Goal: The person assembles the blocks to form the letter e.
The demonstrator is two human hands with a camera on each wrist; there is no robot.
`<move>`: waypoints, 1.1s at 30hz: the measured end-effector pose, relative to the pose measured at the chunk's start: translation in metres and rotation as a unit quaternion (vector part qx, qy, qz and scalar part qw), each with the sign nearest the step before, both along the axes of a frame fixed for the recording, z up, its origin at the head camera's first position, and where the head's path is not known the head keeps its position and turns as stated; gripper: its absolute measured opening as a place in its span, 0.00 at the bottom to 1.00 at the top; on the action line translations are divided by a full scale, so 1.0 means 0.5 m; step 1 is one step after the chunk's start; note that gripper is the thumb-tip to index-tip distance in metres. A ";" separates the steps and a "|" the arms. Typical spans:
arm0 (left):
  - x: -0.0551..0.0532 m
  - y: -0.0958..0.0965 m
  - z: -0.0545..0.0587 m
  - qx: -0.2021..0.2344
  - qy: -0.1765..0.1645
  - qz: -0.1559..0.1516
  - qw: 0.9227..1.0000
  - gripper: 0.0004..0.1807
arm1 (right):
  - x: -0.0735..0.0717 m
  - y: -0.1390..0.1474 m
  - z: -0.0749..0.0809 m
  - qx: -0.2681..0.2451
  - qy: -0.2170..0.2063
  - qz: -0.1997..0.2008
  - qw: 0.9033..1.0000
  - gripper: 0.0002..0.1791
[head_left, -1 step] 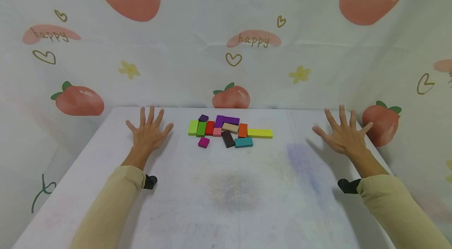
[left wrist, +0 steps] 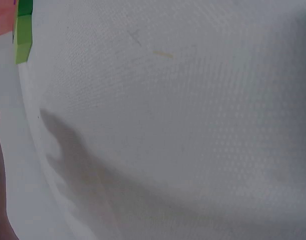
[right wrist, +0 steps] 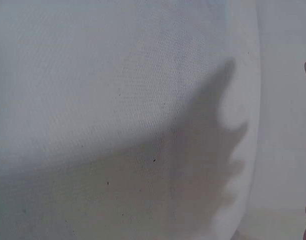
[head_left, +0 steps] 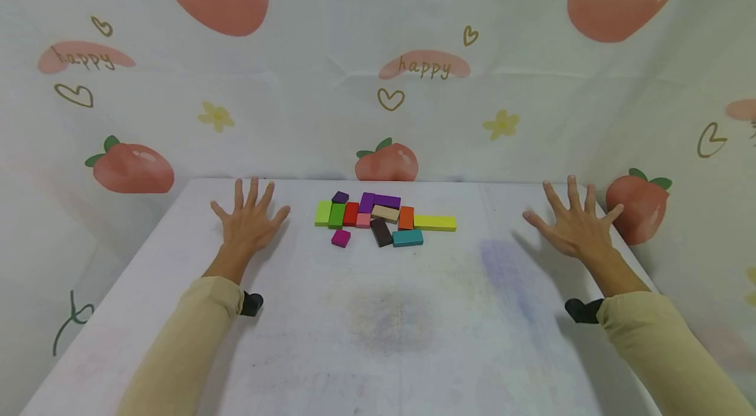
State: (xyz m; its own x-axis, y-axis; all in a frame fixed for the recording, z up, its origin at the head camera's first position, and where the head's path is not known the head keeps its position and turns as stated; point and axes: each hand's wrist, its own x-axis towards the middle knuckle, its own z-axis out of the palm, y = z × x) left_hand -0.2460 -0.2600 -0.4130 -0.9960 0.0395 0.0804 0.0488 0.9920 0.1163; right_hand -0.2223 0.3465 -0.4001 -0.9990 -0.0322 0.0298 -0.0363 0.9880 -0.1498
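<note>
My left hand (head_left: 248,222) is held over the left part of the table, fingers spread and holding nothing. On the right side my right hand (head_left: 573,226) has its fingers spread too, with nothing in it. Between them lies a cluster of colored blocks. A lime block (head_left: 323,213), nearest the left hand, adjoins a green block (head_left: 336,215) and a red block (head_left: 351,214). A yellow block (head_left: 434,224) forms the right end, beside an orange block (head_left: 405,218). A teal block (head_left: 407,238), black block (head_left: 380,232) and magenta block (head_left: 340,238) lie in front.
Purple (head_left: 388,201), beige (head_left: 386,214) and pink blocks (head_left: 363,220) sit within the cluster. The white table (head_left: 307,350) bears faint stains. A peach-print curtain (head_left: 319,127) hangs behind it. Hand shadows fall on the table in both wrist views.
</note>
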 end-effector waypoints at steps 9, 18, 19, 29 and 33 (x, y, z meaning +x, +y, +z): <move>0.001 0.011 0.009 -0.005 0.008 -0.010 1.000 0.41 | 0.007 -0.004 -0.006 -0.007 -0.004 -0.003 1.000 0.51; 0.003 0.018 0.013 -0.010 0.006 -0.013 1.000 0.41 | 0.005 -0.015 -0.004 0.002 0.004 0.008 1.000 0.51; 0.003 0.020 0.013 -0.010 0.005 -0.014 1.000 0.41 | 0.005 -0.018 -0.004 0.002 0.004 0.010 1.000 0.51; -0.004 0.077 0.011 -0.038 0.008 -0.046 0.998 0.41 | 0.003 -0.048 -0.002 0.001 0.001 0.024 1.000 0.51; -0.001 0.107 0.011 -0.052 0.014 -0.063 0.997 0.41 | 0.002 -0.065 -0.004 0.006 -0.001 0.032 0.999 0.51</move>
